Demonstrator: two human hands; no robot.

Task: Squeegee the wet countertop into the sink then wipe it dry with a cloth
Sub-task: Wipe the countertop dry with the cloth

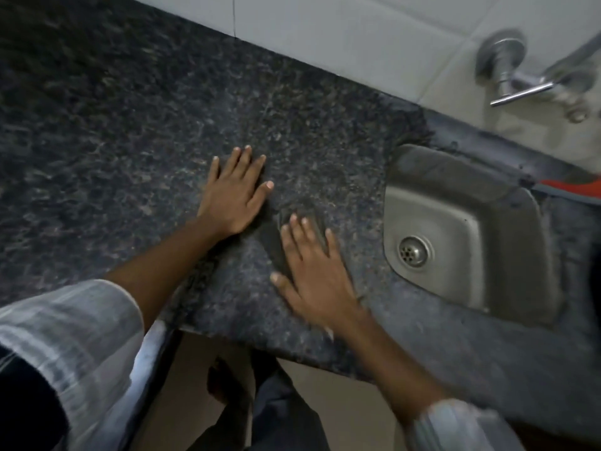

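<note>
On the countertop point(130, 125), cloth point(276, 242) lies under right-hand fingers point(302, 236).

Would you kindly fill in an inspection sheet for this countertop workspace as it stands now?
Surface: dark speckled countertop; wetness cannot be judged.
Job's things: dark cloth flat on the countertop, left of the steel sink; no squeegee seen.
Clutter: red item beyond the sink, cut off by the frame.
Grippers: left hand flat on the countertop; right hand flat on the cloth, blurred.
Cables: nothing seen.
Surroundings: tiled wall, tap above the sink.
</note>
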